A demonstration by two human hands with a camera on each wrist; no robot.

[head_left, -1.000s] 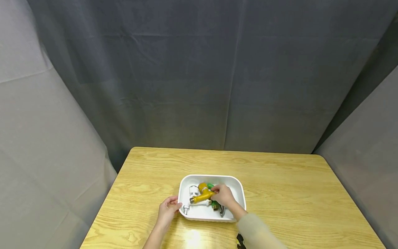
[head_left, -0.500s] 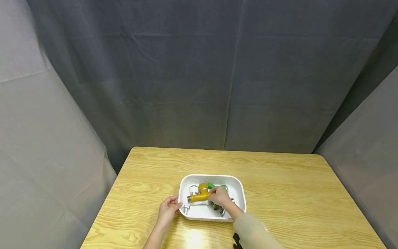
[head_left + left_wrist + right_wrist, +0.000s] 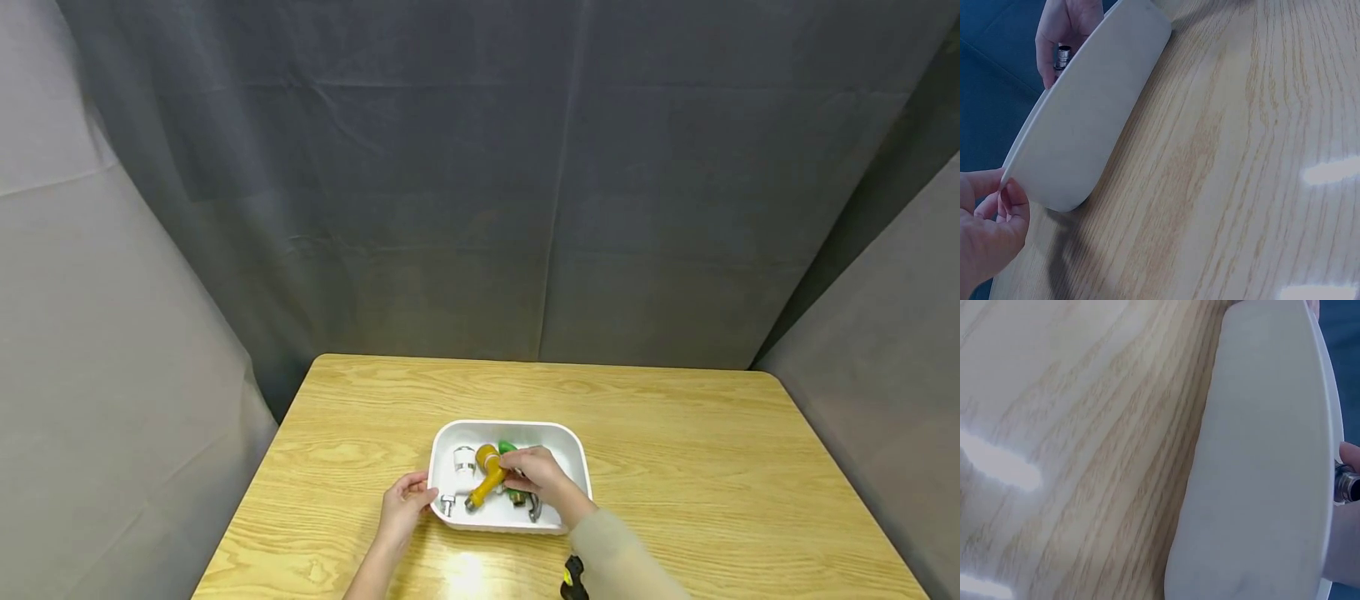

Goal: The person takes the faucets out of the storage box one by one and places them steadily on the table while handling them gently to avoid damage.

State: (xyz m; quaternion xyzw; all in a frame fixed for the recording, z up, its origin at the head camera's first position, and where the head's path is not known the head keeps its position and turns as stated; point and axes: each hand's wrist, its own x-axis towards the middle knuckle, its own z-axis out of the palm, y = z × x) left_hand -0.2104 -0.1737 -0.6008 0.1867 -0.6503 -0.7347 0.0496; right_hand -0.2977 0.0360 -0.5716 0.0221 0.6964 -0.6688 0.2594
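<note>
A white plastic tray (image 3: 513, 527) stands on the wooden table, holding several taps and fittings. My left hand (image 3: 403, 507) pinches its left rim; in the left wrist view the thumb and fingers (image 3: 1015, 199) sit at the rim's corner. Inside the tray, my right hand (image 3: 543, 477) grips a yellow tap (image 3: 489, 486) near its middle, its metal threaded end (image 3: 1349, 486) tilted toward the front left. Left of it lies a white tap (image 3: 464, 468) with a silver band. A green tap (image 3: 507, 447) is partly hidden behind the right hand.
A small chrome fitting (image 3: 447, 505) lies in the tray's front left corner. Toward the right front is a curved silver piece (image 3: 535, 507). Beside the right sleeve (image 3: 618, 550) shows a black and yellow item (image 3: 573, 577). Grey cloth (image 3: 450, 208) hangs behind the table.
The yellow tap swings level at first, then its threaded end turns toward the front of the tray, uncovering more of the white tap. My left hand stays on the rim.
</note>
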